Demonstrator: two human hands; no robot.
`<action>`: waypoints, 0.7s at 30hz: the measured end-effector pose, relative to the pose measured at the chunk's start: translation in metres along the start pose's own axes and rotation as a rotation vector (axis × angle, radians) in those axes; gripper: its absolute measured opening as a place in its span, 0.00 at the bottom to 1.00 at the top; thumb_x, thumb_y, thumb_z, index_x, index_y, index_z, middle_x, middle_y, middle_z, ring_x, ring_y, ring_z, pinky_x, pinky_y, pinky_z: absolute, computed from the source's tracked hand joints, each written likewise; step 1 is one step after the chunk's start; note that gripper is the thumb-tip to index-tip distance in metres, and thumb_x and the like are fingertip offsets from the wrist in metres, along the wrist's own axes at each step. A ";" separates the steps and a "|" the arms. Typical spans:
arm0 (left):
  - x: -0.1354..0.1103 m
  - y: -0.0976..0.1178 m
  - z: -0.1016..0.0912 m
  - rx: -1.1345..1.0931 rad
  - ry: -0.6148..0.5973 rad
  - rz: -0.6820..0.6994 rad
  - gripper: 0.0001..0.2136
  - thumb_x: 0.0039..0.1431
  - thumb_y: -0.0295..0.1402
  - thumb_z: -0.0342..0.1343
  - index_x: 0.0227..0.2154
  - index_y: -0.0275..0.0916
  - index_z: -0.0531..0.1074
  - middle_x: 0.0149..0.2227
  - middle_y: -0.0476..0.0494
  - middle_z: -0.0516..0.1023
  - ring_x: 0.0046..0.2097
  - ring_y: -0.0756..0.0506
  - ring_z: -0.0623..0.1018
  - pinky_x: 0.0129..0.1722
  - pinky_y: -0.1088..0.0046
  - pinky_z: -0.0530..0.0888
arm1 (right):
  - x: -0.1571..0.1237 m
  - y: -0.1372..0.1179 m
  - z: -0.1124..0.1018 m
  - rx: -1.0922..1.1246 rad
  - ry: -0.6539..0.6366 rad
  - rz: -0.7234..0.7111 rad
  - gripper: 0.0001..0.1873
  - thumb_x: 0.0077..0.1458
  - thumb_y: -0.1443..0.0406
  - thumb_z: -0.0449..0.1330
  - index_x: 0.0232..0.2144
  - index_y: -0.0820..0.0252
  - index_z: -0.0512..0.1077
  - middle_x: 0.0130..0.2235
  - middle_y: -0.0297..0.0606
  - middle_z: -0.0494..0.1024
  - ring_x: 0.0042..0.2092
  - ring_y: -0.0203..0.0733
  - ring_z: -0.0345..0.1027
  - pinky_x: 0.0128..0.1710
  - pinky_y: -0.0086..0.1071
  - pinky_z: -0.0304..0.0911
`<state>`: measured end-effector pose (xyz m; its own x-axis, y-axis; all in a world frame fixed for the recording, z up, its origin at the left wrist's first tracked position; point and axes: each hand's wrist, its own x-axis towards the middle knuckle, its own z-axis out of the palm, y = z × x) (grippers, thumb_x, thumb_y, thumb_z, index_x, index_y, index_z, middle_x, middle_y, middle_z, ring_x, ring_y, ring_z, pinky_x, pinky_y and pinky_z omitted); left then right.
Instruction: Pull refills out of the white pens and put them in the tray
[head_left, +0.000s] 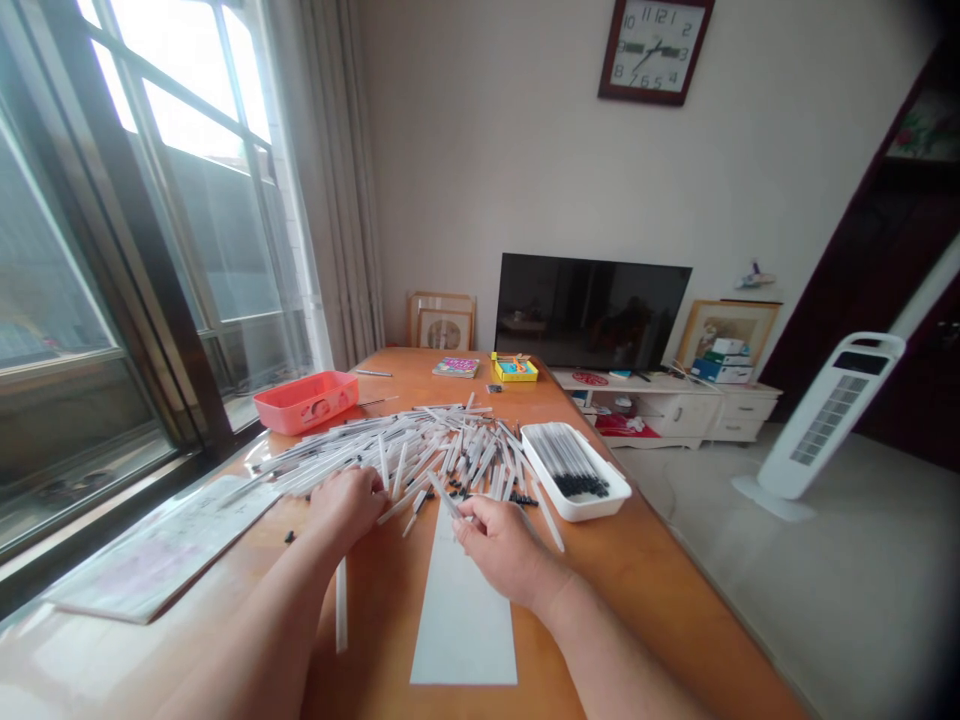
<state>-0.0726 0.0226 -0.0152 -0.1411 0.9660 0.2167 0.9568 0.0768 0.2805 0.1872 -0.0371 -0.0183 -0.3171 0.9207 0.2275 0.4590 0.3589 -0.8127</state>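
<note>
Farthest left, a pale booklet is lying on the table, near the left end of the pile of tubes. A red basket is sitting just behind that end of the pile. A loose tube is lying nearer the person than the pile. From where I'm standing, the left hand is resting at the pile's near edge, its fingers curling inward; I can't tell whether they're gripping anything. A strip of white paper is stretching from the pile toward the person. At the pile's near edge, the right hand is pinching a single tube between thumb and fingers. A yellow box is lying beyond the pile. Right of the pile, a white tray is holding a row of tubes, their black ends facing the person.
</note>
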 end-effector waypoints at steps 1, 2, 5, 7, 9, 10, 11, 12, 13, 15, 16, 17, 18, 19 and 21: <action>0.001 -0.001 0.001 0.014 -0.006 0.003 0.05 0.48 0.35 0.57 0.26 0.43 0.77 0.36 0.39 0.79 0.40 0.37 0.74 0.35 0.69 0.62 | 0.000 0.000 -0.001 -0.002 0.005 -0.003 0.12 0.60 0.60 0.55 0.37 0.57 0.77 0.27 0.33 0.76 0.28 0.36 0.65 0.29 0.28 0.55; 0.001 -0.002 0.001 0.021 -0.014 0.007 0.05 0.48 0.34 0.57 0.25 0.43 0.76 0.36 0.38 0.79 0.40 0.38 0.74 0.35 0.69 0.61 | 0.000 0.000 -0.002 -0.003 0.012 -0.006 0.12 0.61 0.59 0.55 0.36 0.57 0.77 0.27 0.33 0.76 0.29 0.37 0.66 0.29 0.28 0.54; 0.001 -0.003 -0.001 -0.009 -0.009 0.009 0.05 0.50 0.33 0.54 0.25 0.42 0.74 0.33 0.39 0.79 0.36 0.40 0.74 0.32 0.69 0.60 | 0.002 0.000 -0.006 -0.007 0.051 0.006 0.13 0.61 0.59 0.55 0.37 0.57 0.76 0.26 0.33 0.75 0.29 0.37 0.66 0.29 0.28 0.54; 0.000 -0.001 -0.004 -0.091 0.015 0.001 0.05 0.51 0.33 0.53 0.25 0.41 0.73 0.29 0.41 0.77 0.32 0.41 0.73 0.31 0.69 0.59 | 0.003 0.000 -0.007 -0.008 0.066 0.019 0.13 0.62 0.58 0.54 0.37 0.57 0.76 0.26 0.33 0.75 0.28 0.36 0.66 0.29 0.28 0.54; -0.004 0.004 -0.007 -0.259 0.043 -0.018 0.04 0.51 0.33 0.54 0.25 0.41 0.72 0.27 0.43 0.76 0.30 0.43 0.72 0.30 0.70 0.60 | 0.003 0.000 -0.005 -0.012 0.051 0.013 0.12 0.62 0.58 0.54 0.37 0.57 0.76 0.27 0.33 0.76 0.28 0.36 0.65 0.29 0.28 0.54; -0.006 0.009 -0.009 -0.375 0.051 -0.035 0.04 0.51 0.34 0.56 0.26 0.41 0.73 0.26 0.45 0.76 0.30 0.43 0.72 0.30 0.70 0.60 | 0.002 0.000 -0.004 -0.014 0.035 0.004 0.12 0.62 0.59 0.54 0.37 0.57 0.76 0.27 0.33 0.76 0.28 0.36 0.65 0.28 0.28 0.53; -0.009 0.013 -0.010 -0.517 0.057 -0.054 0.05 0.50 0.35 0.58 0.29 0.40 0.74 0.27 0.45 0.77 0.31 0.44 0.73 0.31 0.71 0.62 | 0.001 -0.001 -0.003 -0.018 0.019 -0.005 0.12 0.62 0.59 0.54 0.36 0.57 0.76 0.26 0.33 0.75 0.28 0.36 0.65 0.28 0.28 0.53; -0.012 0.019 -0.011 -0.667 0.048 -0.086 0.09 0.49 0.36 0.59 0.33 0.39 0.76 0.28 0.45 0.78 0.31 0.44 0.73 0.31 0.71 0.63 | 0.000 -0.001 -0.001 -0.022 0.006 -0.015 0.12 0.62 0.59 0.54 0.36 0.57 0.76 0.26 0.33 0.75 0.28 0.36 0.65 0.28 0.28 0.52; -0.014 0.024 -0.013 -0.812 0.003 -0.116 0.13 0.49 0.37 0.61 0.38 0.39 0.77 0.29 0.45 0.79 0.31 0.44 0.74 0.31 0.71 0.64 | -0.001 -0.002 0.000 -0.027 -0.003 -0.025 0.12 0.62 0.59 0.54 0.36 0.56 0.76 0.26 0.33 0.74 0.28 0.36 0.64 0.28 0.28 0.52; -0.019 0.034 -0.015 -1.102 -0.112 -0.137 0.17 0.48 0.38 0.64 0.41 0.37 0.78 0.32 0.44 0.80 0.34 0.45 0.75 0.34 0.72 0.67 | -0.003 -0.004 0.001 -0.038 -0.013 -0.041 0.12 0.62 0.59 0.54 0.36 0.56 0.76 0.25 0.33 0.74 0.28 0.36 0.63 0.27 0.28 0.50; -0.021 0.038 -0.015 -1.229 -0.154 -0.140 0.17 0.47 0.38 0.66 0.40 0.35 0.79 0.33 0.43 0.80 0.35 0.46 0.76 0.36 0.72 0.68 | -0.004 -0.005 0.001 -0.043 -0.017 -0.048 0.13 0.62 0.59 0.54 0.37 0.56 0.77 0.25 0.32 0.73 0.28 0.36 0.62 0.27 0.28 0.49; -0.023 0.041 -0.016 -1.336 -0.188 -0.149 0.17 0.46 0.38 0.68 0.39 0.35 0.80 0.34 0.42 0.80 0.36 0.47 0.76 0.37 0.73 0.68 | -0.005 -0.006 0.001 -0.048 -0.022 -0.053 0.13 0.62 0.59 0.54 0.37 0.55 0.77 0.25 0.32 0.73 0.27 0.36 0.62 0.27 0.28 0.49; -0.024 0.044 -0.017 -1.424 -0.215 -0.159 0.17 0.45 0.37 0.69 0.38 0.34 0.80 0.35 0.42 0.80 0.36 0.48 0.76 0.38 0.73 0.69 | -0.005 -0.006 0.001 -0.051 -0.028 -0.058 0.13 0.63 0.59 0.54 0.38 0.55 0.77 0.25 0.32 0.72 0.27 0.35 0.61 0.27 0.29 0.48; -0.025 0.045 -0.017 -1.490 -0.237 -0.172 0.17 0.44 0.36 0.70 0.37 0.34 0.80 0.35 0.42 0.80 0.35 0.49 0.75 0.39 0.74 0.69 | -0.005 -0.007 0.000 -0.054 -0.033 -0.061 0.13 0.63 0.59 0.54 0.38 0.55 0.77 0.25 0.31 0.72 0.27 0.35 0.61 0.26 0.29 0.48; -0.026 0.048 -0.019 -1.568 -0.272 -0.196 0.16 0.43 0.34 0.72 0.36 0.33 0.81 0.34 0.42 0.80 0.34 0.50 0.75 0.39 0.74 0.70 | -0.005 -0.007 0.000 -0.060 -0.041 -0.064 0.13 0.63 0.59 0.54 0.38 0.55 0.77 0.25 0.31 0.71 0.27 0.35 0.60 0.26 0.29 0.47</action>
<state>-0.0281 -0.0033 0.0100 -0.0135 0.9985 -0.0535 -0.2877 0.0474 0.9565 0.1857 -0.0445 -0.0133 -0.3804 0.8890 0.2548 0.4850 0.4264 -0.7636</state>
